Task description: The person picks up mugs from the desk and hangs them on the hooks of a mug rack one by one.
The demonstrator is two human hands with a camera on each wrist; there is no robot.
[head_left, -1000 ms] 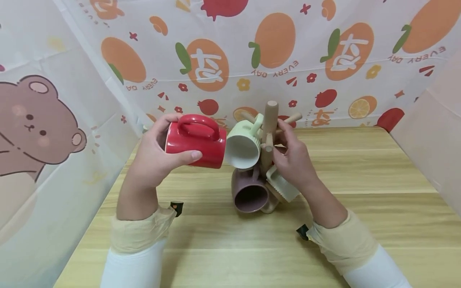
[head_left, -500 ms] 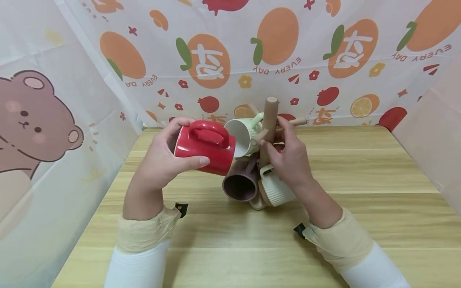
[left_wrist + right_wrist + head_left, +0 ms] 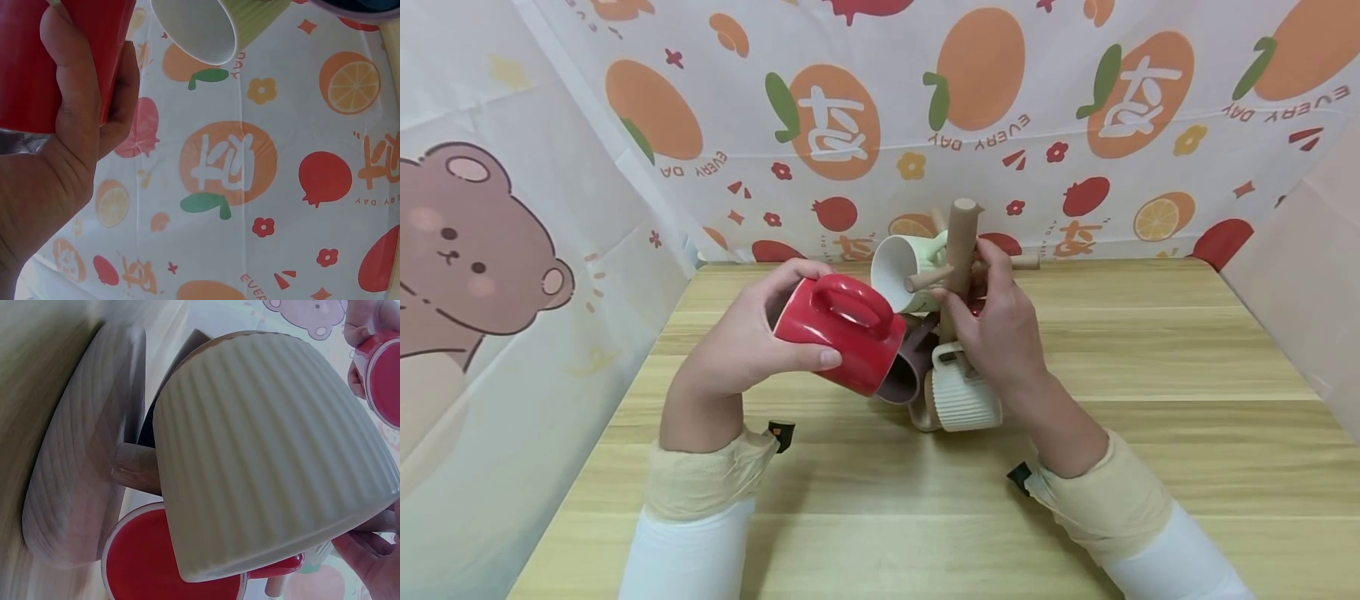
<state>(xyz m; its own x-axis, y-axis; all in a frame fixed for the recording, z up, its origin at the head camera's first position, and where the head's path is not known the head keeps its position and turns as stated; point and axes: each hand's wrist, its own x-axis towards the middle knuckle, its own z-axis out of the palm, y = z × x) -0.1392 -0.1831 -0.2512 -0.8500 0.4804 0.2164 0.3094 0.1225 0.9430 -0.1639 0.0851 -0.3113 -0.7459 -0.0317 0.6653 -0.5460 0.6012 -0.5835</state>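
My left hand [image 3: 730,337] grips a red mug [image 3: 868,358] round its body, thumb along the near side and handle upward. The mug is tilted, its right end lower. My right hand [image 3: 1011,329] holds the post of a wooden mug tree [image 3: 962,233], partly hiding it. On the tree hang a pale green mug [image 3: 891,271], a purple mug [image 3: 904,379] partly behind the red one, and a cream ribbed mug [image 3: 966,404]. A second red mug [image 3: 140,556] shows behind the ribbed one in the right wrist view. A bare peg [image 3: 928,279] points toward the held mug.
The tree's round wooden base [image 3: 81,450] stands on the wood-grain table [image 3: 895,533]. Behind hangs a fruit-printed cloth [image 3: 865,108], and a bear-printed cloth [image 3: 475,400] covers the left side.
The mug tree has turned in my right hand; its front peg and hanging mugs have swung leftward. The red mug in my left hand has moved right and slightly down, tilting more.
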